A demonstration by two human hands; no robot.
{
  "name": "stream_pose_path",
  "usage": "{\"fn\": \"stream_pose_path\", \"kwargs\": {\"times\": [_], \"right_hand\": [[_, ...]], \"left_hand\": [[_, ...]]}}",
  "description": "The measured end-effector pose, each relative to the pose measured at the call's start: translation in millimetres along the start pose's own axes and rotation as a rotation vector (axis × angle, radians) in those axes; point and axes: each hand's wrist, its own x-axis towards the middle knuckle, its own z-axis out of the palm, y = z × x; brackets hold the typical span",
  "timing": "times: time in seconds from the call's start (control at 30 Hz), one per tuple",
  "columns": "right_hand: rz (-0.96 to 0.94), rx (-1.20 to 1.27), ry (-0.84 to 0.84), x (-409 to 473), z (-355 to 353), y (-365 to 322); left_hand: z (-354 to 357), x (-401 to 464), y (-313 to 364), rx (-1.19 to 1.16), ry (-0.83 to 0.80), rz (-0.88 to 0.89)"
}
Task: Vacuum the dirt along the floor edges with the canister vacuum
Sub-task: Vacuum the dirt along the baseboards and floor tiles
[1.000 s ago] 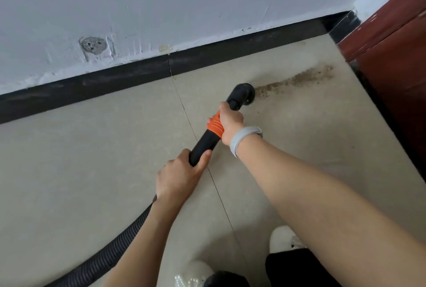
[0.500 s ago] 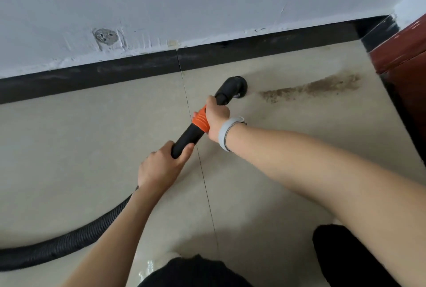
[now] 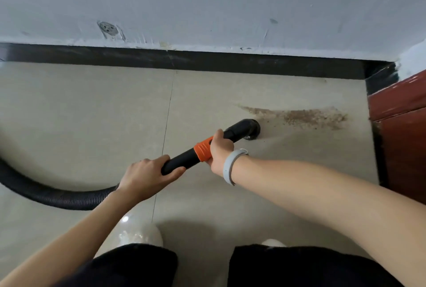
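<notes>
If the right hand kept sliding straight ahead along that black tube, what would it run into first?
Probably the elbow nozzle at the tube's end, just ahead of the right hand. Past it lies the brown dirt streak, then the red-brown door; depth is hard to judge.

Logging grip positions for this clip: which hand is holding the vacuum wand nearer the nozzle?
The right hand, the one with the grey wristband, grips the wand at its orange collar, nearer the nozzle. The left hand holds the hose end.
</notes>
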Motion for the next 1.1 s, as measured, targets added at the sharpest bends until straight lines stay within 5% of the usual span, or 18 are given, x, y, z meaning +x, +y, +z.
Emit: {"fn": "stream_pose_path", "kwargs": {"times": [0.37, 0.87, 1.1], "right_hand": [[-0.213, -0.137, -0.201, 11.3, 65.9, -81.6], [-0.102, -0.032, 0.151, 26.2, -22.1, -19.5], [-0.192, -0.176, 0.037, 7.3, -0.9, -37.1]], "left_hand": [[4.8, 38.7, -26.1, -0.282, 0.276, -0.273], [32.0, 32.0, 22.5, -0.248, 0.049, 0.034], [35.5, 28.7, 0.3, -0.367, 0.143, -0.036]]}}
